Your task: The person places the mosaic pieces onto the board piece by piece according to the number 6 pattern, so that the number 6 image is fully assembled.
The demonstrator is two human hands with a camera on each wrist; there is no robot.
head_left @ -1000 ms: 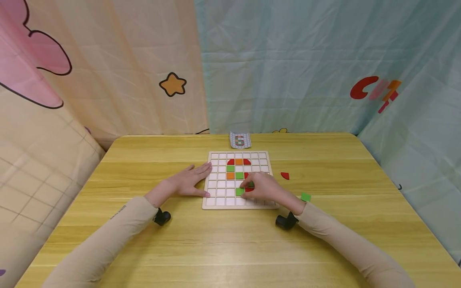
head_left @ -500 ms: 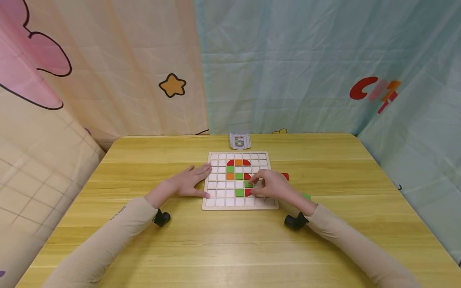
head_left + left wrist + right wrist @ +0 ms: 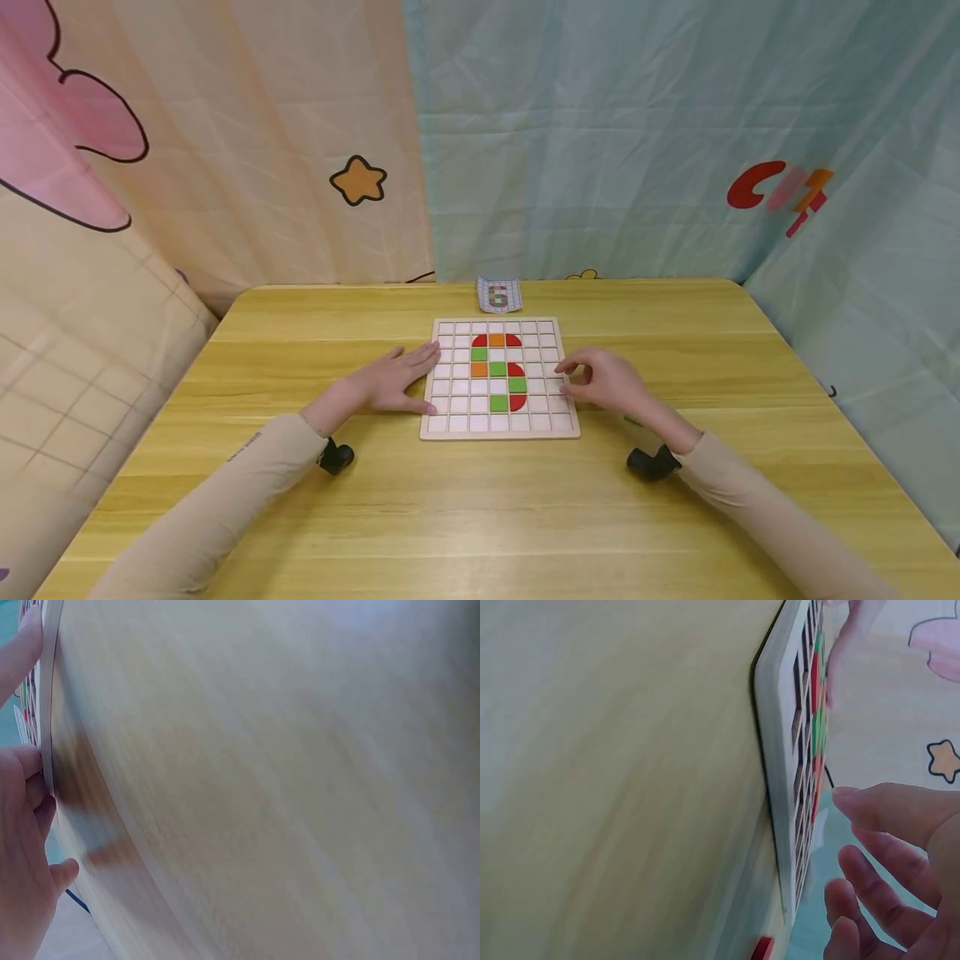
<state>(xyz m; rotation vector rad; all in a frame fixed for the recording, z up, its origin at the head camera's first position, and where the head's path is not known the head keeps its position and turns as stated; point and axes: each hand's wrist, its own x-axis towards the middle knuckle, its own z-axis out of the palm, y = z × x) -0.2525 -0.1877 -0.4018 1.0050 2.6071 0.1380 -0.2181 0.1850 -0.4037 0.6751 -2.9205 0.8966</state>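
Observation:
A pale grid board (image 3: 501,435) lies at the middle of the table. Set in its cells are green squares (image 3: 498,403), orange squares (image 3: 478,369) and red rounded pieces (image 3: 517,403) in a curved figure. My left hand (image 3: 393,381) rests with straight, spread fingers on the board's left edge. Just over the right edge hovers my right hand (image 3: 603,381), thumb and forefinger apart and nothing between them. Its fingers are loosely bent in the right wrist view. A loose red piece (image 3: 762,949) lies on the table there; in the head view the hand hides it.
A small pattern card (image 3: 498,295) lies behind the board. A loose green piece (image 3: 632,421) shows partly from under my right wrist. Printed curtains (image 3: 637,150) hang behind and beside the wooden table (image 3: 450,517).
My right hand has moved off the tiles to the right, past the board's edge, uncovering the green and red pieces at lower right. The left hand has stayed in place.

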